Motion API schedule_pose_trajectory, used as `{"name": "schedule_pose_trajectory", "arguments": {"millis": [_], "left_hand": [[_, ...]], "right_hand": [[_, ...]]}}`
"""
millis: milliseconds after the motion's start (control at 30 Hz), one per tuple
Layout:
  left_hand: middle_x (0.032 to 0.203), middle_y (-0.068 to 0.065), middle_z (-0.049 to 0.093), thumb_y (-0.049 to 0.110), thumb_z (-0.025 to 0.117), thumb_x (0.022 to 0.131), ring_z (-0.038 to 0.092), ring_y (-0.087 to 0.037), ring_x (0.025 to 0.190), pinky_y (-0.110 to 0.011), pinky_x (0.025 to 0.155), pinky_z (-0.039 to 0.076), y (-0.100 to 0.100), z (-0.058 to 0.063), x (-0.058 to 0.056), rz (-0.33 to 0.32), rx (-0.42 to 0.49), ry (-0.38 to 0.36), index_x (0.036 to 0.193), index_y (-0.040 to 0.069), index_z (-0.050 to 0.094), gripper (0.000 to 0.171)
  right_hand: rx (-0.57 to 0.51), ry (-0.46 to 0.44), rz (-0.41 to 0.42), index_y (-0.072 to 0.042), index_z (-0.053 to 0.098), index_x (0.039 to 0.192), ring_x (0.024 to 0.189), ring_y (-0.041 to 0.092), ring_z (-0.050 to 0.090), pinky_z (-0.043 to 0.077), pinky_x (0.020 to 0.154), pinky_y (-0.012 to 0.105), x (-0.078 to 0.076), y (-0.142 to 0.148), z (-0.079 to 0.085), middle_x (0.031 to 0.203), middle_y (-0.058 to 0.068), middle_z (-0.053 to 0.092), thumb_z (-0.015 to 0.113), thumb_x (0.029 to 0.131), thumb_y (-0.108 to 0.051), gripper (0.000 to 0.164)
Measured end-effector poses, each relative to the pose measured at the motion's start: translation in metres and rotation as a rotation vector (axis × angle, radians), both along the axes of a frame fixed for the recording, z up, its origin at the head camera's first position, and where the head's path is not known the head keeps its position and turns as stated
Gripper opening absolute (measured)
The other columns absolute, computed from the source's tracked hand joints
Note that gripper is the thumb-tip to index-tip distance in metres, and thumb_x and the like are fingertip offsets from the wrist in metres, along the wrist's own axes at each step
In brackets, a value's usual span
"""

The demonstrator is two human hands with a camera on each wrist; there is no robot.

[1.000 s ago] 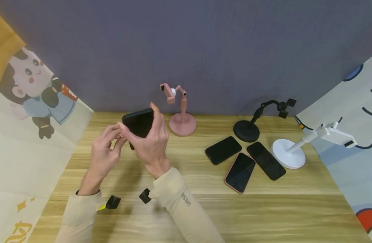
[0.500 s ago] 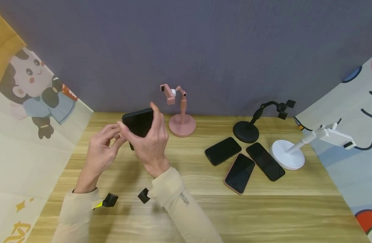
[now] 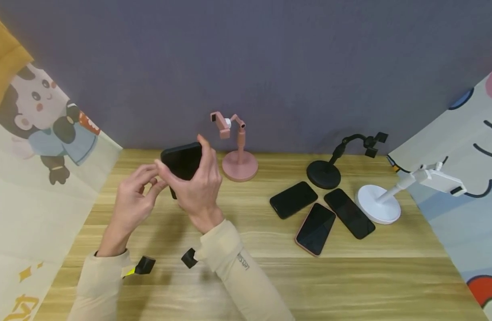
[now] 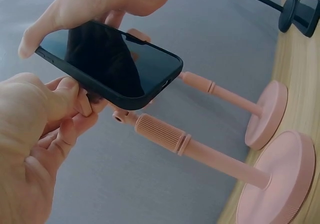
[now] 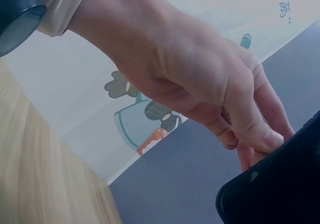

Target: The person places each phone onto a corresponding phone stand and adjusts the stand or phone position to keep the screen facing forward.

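Note:
My right hand (image 3: 200,191) grips a black-framed smartphone (image 4: 145,76), thumb and fingers spread across its edges. The phone sits at the pink clamp of a phone stand (image 4: 220,161), tilted, with its dark screen showing in the left wrist view. Below the phone's lower edge, my left hand (image 3: 134,203) pinches the clamp's end (image 4: 85,104) between thumb and fingers. In the right wrist view, the left hand's fingertips (image 5: 270,140) are right at the phone's edge. This stand is mostly hidden behind the hands and phone in the head view.
A second pink stand (image 3: 240,167) stands at the back. To the right are a black stand (image 3: 324,174) and a white stand (image 3: 377,204). Three phones lie between: one black (image 3: 294,199), one pink-edged (image 3: 316,229), another black (image 3: 349,214). A grey partition (image 3: 294,71) rises behind.
The left wrist has shifted slightly left and down since a second ago, while its fingers stay at the clamp. The right hand and phone keep their pose.

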State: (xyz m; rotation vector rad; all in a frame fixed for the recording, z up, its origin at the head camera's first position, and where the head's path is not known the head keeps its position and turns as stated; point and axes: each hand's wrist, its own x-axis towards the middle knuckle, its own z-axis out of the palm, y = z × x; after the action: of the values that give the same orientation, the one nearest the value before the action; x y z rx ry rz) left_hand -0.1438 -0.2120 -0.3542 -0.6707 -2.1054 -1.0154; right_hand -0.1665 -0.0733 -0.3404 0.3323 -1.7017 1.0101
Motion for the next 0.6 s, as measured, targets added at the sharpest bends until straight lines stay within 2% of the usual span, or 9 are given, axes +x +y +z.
{"name": "schedule_pose_trajectory", "arguments": {"millis": [167,233,467,600], "left_hand": [[0.086,-0.017,0.065,-0.020,0.070,0.067,0.044,-0.007,0.067,-0.006,0.052,0.019,0.008,0.015,0.010,-0.016,-0.010,0.023,0.093,-0.011,0.069,0.028],[0.086,-0.017,0.065,-0.019,0.070,0.067,0.045,-0.007,0.068,-0.008,0.051,0.021,0.009,0.016,0.012,-0.013,-0.012,0.022,0.093,-0.010,0.069,0.028],[0.093,-0.011,0.068,-0.012,0.073,0.070,0.048,-0.007,0.071,-0.016,0.051,0.029,0.001,-0.003,0.003,0.031,-0.008,0.004,0.100,-0.003,0.071,0.031],[0.094,-0.010,0.068,-0.010,0.074,0.070,0.048,-0.006,0.071,-0.017,0.050,0.028,0.000,-0.008,0.002,0.039,-0.001,0.005,0.101,-0.002,0.072,0.032]], "right_hand": [[-0.001,0.023,-0.004,0.005,0.045,0.129,0.090,0.018,0.058,0.054,0.076,0.026,-0.001,-0.001,0.000,0.101,0.014,0.059,0.077,0.070,-0.043,0.082],[0.004,0.047,-0.014,0.005,0.045,0.127,0.090,0.018,0.059,0.055,0.075,0.026,-0.003,-0.001,0.000,0.101,0.015,0.059,0.078,0.070,-0.043,0.081],[0.053,0.084,-0.005,0.005,0.046,0.127,0.089,0.019,0.059,0.055,0.070,0.024,-0.006,0.003,0.003,0.105,0.015,0.058,0.077,0.071,-0.043,0.080],[0.056,0.084,-0.007,0.005,0.046,0.127,0.089,0.019,0.059,0.055,0.071,0.024,-0.006,0.002,0.002,0.105,0.015,0.058,0.077,0.071,-0.044,0.081]]}}
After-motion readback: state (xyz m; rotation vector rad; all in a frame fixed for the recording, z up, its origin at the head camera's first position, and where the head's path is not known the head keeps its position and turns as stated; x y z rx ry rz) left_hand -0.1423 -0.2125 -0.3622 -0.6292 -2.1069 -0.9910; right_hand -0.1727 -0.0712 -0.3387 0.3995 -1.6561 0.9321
